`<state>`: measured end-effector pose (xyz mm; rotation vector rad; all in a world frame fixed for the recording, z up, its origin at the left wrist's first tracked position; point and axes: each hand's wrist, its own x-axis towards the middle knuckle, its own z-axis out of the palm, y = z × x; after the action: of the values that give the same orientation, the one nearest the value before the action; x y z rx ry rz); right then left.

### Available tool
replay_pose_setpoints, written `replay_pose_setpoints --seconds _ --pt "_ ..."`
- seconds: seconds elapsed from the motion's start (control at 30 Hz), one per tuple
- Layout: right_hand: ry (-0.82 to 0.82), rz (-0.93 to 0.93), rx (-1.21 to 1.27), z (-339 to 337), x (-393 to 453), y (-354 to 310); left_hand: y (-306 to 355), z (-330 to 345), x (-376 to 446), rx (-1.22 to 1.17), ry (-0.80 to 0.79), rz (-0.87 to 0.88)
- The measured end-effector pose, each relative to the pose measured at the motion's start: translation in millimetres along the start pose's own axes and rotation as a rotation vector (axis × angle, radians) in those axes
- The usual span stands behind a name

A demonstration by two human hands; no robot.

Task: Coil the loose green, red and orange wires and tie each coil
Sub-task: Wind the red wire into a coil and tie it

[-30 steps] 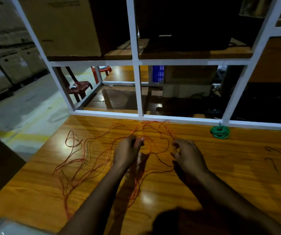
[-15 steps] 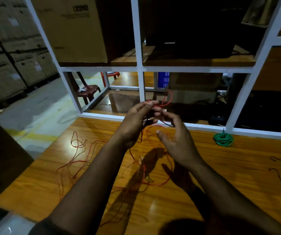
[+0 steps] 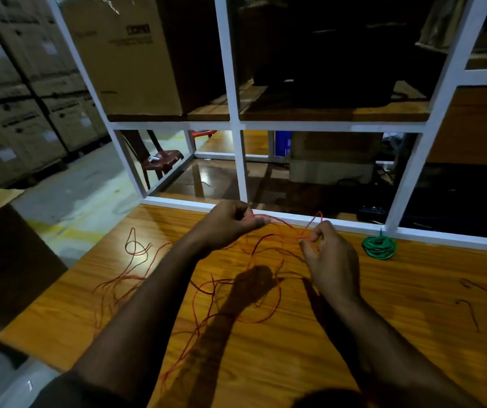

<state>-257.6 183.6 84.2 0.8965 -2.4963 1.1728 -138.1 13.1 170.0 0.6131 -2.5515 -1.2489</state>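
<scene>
1. Forearms cut off at bottom edge; loose red wire sprawls on table below fingers, red and orange strands hard to separate.
2. Left hand and right hand pinch one raised strand, running left-right between fingertips.
3. Green coil right of right fingers, near frame.

- Loose red wire sprawls in loops over the left and middle of the wooden table, tangling any path across it.
- A white frame walls off the table's far edge.
- A tied green coil lies just before the frame, right of the right hand.
- Two short dark wire pieces lie on the otherwise bare right side.
- The left hand and right hand hang above the tangle.
</scene>
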Motion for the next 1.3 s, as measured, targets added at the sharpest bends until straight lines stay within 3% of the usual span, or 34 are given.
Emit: replay_pose_setpoints --seconds 0.1,0.2,0.27,0.37,0.5,0.63,0.73,0.9,1.03,1.17,1.3 --pt "0.076 0.062 0.031 -3 -1 25 -12 5 2 0.372 0.126 -0.045" --pt "0.082 0.321 0.114 -8 -3 56 -30 1 -1 0.544 0.373 -0.147" --pt "0.076 0.482 0.117 -11 -8 76 -42 -5 -2 0.328 0.443 -0.232" --pt "0.089 0.559 0.126 -16 -19 96 -36 -2 -8 -0.149 0.530 -0.294" --pt "-0.085 0.537 0.151 -23 -31 99 9 28 -11 -0.341 0.396 -0.296" --pt "-0.141 0.339 0.271 -42 -31 85 39 50 -2 0.039 0.319 -0.104" --pt "-0.241 0.151 0.198 -56 -31 72 50 58 2 0.220 0.306 -0.024" --pt "-0.177 -0.130 0.146 -66 -30 43 63 69 -8 -0.013 -0.018 0.005" --pt "-0.297 -0.156 0.258 -66 -24 12 70 75 -15 -0.126 -0.225 0.111" --pt "-0.129 -0.195 0.337 -62 -16 2 77 73 -21 -0.259 -0.190 0.262" --pt "-0.238 -0.008 0.558 -63 -5 -10 67 67 -25 -0.078 0.020 0.331"
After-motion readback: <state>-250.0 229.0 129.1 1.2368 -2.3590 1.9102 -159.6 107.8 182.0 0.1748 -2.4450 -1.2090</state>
